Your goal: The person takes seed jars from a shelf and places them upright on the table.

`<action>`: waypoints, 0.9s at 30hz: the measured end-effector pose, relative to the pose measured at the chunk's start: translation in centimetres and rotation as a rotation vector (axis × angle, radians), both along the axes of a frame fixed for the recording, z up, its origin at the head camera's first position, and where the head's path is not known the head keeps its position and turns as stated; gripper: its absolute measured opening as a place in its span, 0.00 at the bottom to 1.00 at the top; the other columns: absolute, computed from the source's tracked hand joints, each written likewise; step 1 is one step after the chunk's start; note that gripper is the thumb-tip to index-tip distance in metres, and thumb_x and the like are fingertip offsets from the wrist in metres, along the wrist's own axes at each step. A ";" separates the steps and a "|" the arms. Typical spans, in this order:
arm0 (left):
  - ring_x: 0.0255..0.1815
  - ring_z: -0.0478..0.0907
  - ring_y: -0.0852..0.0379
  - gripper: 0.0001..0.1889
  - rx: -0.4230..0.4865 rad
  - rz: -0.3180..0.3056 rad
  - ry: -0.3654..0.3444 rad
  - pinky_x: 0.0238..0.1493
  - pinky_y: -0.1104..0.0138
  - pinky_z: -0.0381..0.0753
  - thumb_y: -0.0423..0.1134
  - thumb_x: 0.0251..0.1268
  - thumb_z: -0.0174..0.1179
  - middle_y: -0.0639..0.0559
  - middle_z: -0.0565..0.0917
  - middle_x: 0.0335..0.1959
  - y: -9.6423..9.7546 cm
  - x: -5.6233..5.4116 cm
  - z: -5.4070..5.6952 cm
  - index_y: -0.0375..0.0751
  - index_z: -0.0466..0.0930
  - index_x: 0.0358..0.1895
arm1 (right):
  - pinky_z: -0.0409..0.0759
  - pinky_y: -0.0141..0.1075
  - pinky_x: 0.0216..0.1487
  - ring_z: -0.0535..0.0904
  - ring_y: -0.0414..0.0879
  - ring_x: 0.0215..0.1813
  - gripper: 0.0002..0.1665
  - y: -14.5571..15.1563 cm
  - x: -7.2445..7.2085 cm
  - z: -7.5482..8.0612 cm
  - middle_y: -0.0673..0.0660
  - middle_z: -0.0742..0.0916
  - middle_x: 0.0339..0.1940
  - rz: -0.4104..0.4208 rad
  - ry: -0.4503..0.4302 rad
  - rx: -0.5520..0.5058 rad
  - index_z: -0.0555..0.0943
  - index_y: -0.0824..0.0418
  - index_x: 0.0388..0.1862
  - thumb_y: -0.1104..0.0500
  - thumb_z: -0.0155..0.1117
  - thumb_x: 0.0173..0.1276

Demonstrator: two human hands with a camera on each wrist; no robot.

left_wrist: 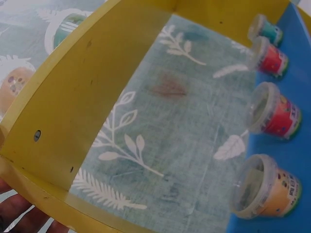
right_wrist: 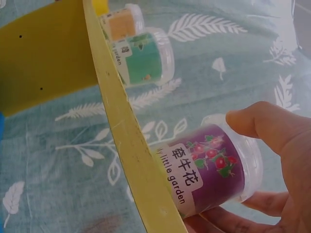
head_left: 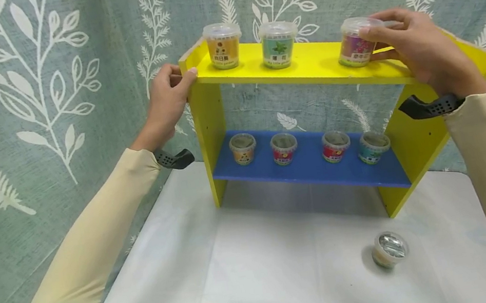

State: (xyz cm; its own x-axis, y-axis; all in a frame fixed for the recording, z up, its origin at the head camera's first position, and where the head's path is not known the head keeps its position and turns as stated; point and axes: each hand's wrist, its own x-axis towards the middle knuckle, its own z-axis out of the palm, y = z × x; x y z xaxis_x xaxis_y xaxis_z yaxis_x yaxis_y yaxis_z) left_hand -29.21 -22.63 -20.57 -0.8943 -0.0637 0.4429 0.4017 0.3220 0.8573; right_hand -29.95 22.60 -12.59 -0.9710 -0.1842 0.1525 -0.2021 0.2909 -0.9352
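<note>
My right hand (head_left: pixel 426 45) grips a purple-labelled plastic cup (head_left: pixel 356 45) with a clear lid at the right part of the yellow top shelf (head_left: pixel 319 60). In the right wrist view, the thumb lies on the lid side of this cup (right_wrist: pixel 209 170) and the fingers curl beneath. My left hand (head_left: pixel 168 100) holds the upper left corner of the shelf unit, its thumb over the edge. Left of the purple cup, a green-labelled cup (head_left: pixel 278 45) and an orange-labelled cup (head_left: pixel 223 46) stand upright on the same shelf.
On the blue lower shelf (head_left: pixel 260 174) stand an orange cup (head_left: pixel 242 149), two red cups (head_left: pixel 284 149) and a teal cup (head_left: pixel 373 147). One more lidded cup (head_left: pixel 389 250) sits on the white cloth (head_left: pixel 266 251) in front. A patterned green curtain (head_left: pixel 117 50) hangs close behind.
</note>
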 end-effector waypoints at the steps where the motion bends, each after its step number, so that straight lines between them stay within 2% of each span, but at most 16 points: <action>1: 0.47 0.76 0.52 0.21 -0.001 -0.001 0.000 0.46 0.63 0.74 0.57 0.76 0.57 0.47 0.78 0.50 0.0 0.0 0.0 0.44 0.72 0.56 | 0.83 0.28 0.47 0.77 0.51 0.61 0.43 0.1 0.1 0.0 0.55 0.72 0.71 0.000 0.001 -0.017 0.62 0.50 0.81 0.48 0.70 0.72; 10: 0.47 0.76 0.53 0.20 0.006 0.006 -0.005 0.46 0.63 0.74 0.57 0.75 0.58 0.48 0.78 0.49 0.1 0.0 0.0 0.45 0.72 0.54 | 0.81 0.25 0.47 0.75 0.49 0.61 0.42 0.5 1.0 0.1 0.54 0.75 0.66 0.003 0.040 -0.073 0.64 0.54 0.79 0.52 0.71 0.72; 16: 0.46 0.76 0.53 0.20 0.004 0.008 -0.006 0.46 0.63 0.74 0.57 0.76 0.58 0.49 0.78 0.48 0.1 0.0 0.1 0.45 0.72 0.55 | 0.82 0.26 0.47 0.78 0.50 0.58 0.35 0.7 2.2 0.0 0.55 0.77 0.64 0.011 0.081 -0.093 0.69 0.56 0.74 0.53 0.71 0.72; 21: 0.45 0.76 0.53 0.20 0.003 0.004 -0.005 0.46 0.63 0.74 0.57 0.76 0.58 0.48 0.78 0.49 0.2 0.0 0.1 0.45 0.72 0.54 | 0.81 0.25 0.47 0.81 0.49 0.54 0.35 0.9 3.6 -0.1 0.53 0.78 0.62 -0.025 0.092 -0.009 0.69 0.52 0.75 0.52 0.70 0.72; 23: 0.45 0.76 0.53 0.20 0.001 0.003 -0.005 0.45 0.63 0.74 0.57 0.76 0.58 0.48 0.78 0.49 0.1 0.0 0.1 0.45 0.72 0.54 | 0.81 0.25 0.47 0.83 0.49 0.53 0.36 1.0 4.0 -0.2 0.53 0.78 0.62 -0.031 0.095 -0.006 0.69 0.52 0.76 0.53 0.70 0.72; 27: 0.45 0.76 0.53 0.20 -0.001 0.010 -0.007 0.45 0.63 0.74 0.56 0.76 0.57 0.48 0.78 0.48 0.1 0.0 0.2 0.45 0.72 0.54 | 0.81 0.24 0.47 0.84 0.48 0.49 0.37 1.2 4.7 -0.2 0.53 0.78 0.60 -0.026 0.091 -0.088 0.69 0.54 0.76 0.56 0.72 0.71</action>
State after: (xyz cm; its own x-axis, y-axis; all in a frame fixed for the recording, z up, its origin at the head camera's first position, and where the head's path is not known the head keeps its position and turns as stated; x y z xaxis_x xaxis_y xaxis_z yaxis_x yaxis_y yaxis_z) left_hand -29.22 -22.57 -20.37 -0.8966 -0.0720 0.4370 0.3927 0.3269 0.8596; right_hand -25.23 23.75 -12.82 -0.9566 -0.1408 0.2550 -0.2809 0.2147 -0.9354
